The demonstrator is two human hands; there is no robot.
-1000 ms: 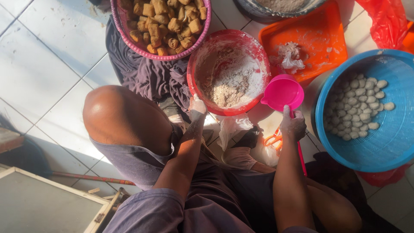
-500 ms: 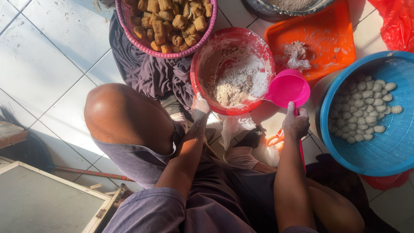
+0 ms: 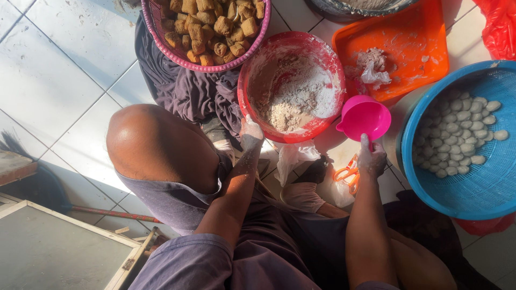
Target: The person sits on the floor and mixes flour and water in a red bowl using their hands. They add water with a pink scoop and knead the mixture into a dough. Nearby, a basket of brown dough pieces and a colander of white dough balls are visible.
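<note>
Pink plastic scoop cup (image 3: 365,116) has shifted a little to the right and nearer since the earlier frames; it now sits just off the right rim of the red round plastic bowl of flour mix (image 3: 293,86), mouth up. Right hand (image 3: 371,159) has its grip pressed together round the cup's handle, thumb on top. Handle's long axis runs near-to-far, cup on the far end of the grip. Bowl lies left and slightly far of the cup. Left hand (image 3: 250,131) is floured, fingers loosely curled, holding nothing, touching the bowl's near rim, so nearer to the bowl. Blue plastic basket of white dough balls (image 3: 430,188) sits right, orange tray (image 3: 414,32) far.
</note>
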